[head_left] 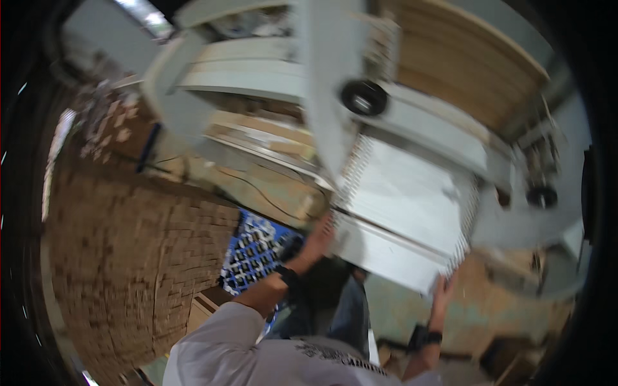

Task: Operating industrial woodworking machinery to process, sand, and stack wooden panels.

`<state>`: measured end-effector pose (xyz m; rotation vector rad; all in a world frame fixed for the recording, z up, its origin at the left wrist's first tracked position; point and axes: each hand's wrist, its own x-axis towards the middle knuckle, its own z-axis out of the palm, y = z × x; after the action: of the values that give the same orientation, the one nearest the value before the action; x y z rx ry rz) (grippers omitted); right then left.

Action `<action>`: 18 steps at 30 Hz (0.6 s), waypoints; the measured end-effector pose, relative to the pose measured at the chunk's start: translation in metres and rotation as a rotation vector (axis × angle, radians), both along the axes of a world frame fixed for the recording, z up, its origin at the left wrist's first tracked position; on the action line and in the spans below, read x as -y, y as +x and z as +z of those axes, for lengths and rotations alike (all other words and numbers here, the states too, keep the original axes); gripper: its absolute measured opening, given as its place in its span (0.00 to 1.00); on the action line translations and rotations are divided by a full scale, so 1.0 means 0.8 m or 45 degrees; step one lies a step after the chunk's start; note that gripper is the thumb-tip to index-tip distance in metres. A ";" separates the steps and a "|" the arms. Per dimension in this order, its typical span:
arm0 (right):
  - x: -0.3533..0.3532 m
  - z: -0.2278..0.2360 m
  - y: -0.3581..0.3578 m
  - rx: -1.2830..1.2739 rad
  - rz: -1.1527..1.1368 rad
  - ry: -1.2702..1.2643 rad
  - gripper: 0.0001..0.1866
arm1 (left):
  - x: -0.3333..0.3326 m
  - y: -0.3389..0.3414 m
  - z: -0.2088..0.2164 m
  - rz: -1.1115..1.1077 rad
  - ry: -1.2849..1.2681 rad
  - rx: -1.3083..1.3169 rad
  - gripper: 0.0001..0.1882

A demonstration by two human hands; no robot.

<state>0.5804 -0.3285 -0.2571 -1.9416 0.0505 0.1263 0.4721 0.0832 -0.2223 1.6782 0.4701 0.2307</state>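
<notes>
A flat white panel (386, 248) juts toward me from a grey machine. My left hand (318, 237) is at its left edge, with the fingers closed around the corner. On the opposite side my right hand (443, 291) grips the right front corner. Directly behind this panel, past a dark narrow gap, lies a wider white sheet-like surface (405, 186). Toothed or spiral-like strips run along both its sides. Motion blur hides the fine detail of my fingers.
The pale grey machine frame (328, 83) rises ahead, with a round black knob (364, 98) and a brown wooden panel (460, 58). Brown stacked material (135, 270) fills the left. Near my left arm is a blue crate (254, 251) with dark and white pieces. A cable (257, 193) hangs beyond.
</notes>
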 end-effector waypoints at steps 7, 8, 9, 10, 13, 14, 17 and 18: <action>0.007 -0.011 0.014 0.166 -0.018 0.087 0.22 | -0.030 0.039 -0.002 0.006 0.138 -0.258 0.13; 0.010 -0.009 0.016 0.078 -0.047 0.201 0.21 | -0.034 0.044 -0.007 0.006 0.135 -0.275 0.13; 0.013 -0.006 0.018 0.079 -0.080 0.204 0.17 | -0.037 0.045 -0.013 -0.012 0.095 -0.237 0.17; 0.017 -0.001 0.021 0.089 -0.086 0.213 0.17 | -0.038 0.046 -0.019 -0.039 0.076 -0.205 0.20; 0.023 0.015 0.027 -0.120 -0.073 0.244 0.18 | -0.035 0.041 -0.037 -0.004 -0.116 0.009 0.18; 0.022 0.020 0.025 -0.152 -0.061 0.295 0.17 | -0.032 0.040 -0.040 -0.062 -0.239 0.118 0.18; 0.012 0.031 0.015 -0.111 -0.050 0.356 0.16 | -0.027 0.030 -0.036 -0.023 0.086 0.091 0.18; 0.008 0.033 0.010 -0.004 -0.002 0.392 0.14 | -0.023 0.026 -0.031 -0.028 0.367 0.130 0.18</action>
<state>0.5883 -0.3347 -0.2304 -1.6342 0.0324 0.1280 0.4926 0.1020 -0.2468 1.9406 0.3532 0.3804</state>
